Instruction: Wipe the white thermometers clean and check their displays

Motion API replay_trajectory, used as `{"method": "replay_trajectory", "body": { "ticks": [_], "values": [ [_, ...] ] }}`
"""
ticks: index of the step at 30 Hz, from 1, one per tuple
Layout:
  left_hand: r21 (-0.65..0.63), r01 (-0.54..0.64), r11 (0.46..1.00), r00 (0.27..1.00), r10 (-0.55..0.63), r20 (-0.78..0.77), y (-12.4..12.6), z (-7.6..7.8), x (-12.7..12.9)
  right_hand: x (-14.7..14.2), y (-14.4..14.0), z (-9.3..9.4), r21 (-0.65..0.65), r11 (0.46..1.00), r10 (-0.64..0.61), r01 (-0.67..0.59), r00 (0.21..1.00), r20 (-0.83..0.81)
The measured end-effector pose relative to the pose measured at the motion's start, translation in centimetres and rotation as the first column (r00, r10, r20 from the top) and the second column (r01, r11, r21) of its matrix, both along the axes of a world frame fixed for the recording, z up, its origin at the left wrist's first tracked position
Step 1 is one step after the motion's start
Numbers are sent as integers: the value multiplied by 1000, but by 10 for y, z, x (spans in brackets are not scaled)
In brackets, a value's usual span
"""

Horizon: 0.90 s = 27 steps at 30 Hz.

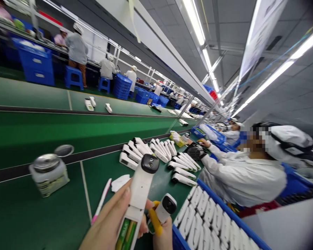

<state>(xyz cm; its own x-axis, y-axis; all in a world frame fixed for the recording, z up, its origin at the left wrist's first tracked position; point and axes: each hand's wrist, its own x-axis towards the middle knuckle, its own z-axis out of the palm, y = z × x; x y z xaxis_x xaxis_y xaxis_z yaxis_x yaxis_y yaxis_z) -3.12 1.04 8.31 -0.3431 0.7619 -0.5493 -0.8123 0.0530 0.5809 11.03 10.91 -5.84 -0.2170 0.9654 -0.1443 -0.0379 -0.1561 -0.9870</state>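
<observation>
My left hand (pixel 109 222) grips a white handheld device (pixel 139 194) with a black round head; its open battery bay shows green and yellow batteries (pixel 126 234). My right hand (pixel 163 238) sits low at the frame's bottom edge, holding a second white device (pixel 165 208) with a black end, and a yellow tool (pixel 155 220) lies against it. Both devices hang just above the green workbench (pixel 41 215).
A pink pen (pixel 101 199), a white wipe (pixel 120 182) and a lidded jar (pixel 50 173) lie on the bench. Several white devices (pixel 159 154) are laid out ahead; a blue tray (pixel 214 222) holds more. A co-worker in white (pixel 245 173) leans at right. Conveyor belt (pixel 41 132) runs behind.
</observation>
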Motion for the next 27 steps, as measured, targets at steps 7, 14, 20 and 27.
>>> {"method": "replay_trajectory", "body": {
  "ticks": [7, 14, 20, 27],
  "values": [
    [-26, 47, 999, 995, -44, 95, 0, 42, -3, 4, 11, -8, -40, 999, -10, 7, 998, -60],
    [-11, 23, 1000, 1000, -23, 14, 1, 43, 2, 4, 8, -1, -7, 999, -45, 45, 998, -39],
    [-58, 11, 998, 1000, -10, 10, -1, 38, 0, 2, 12, -1, 4, 998, -63, 63, 997, -52],
    [-25, 18, 1000, 1000, -18, 18, -1, 35, 0, 5, 11, -1, -16, 997, -74, 74, 997, -24]
  ]
}}
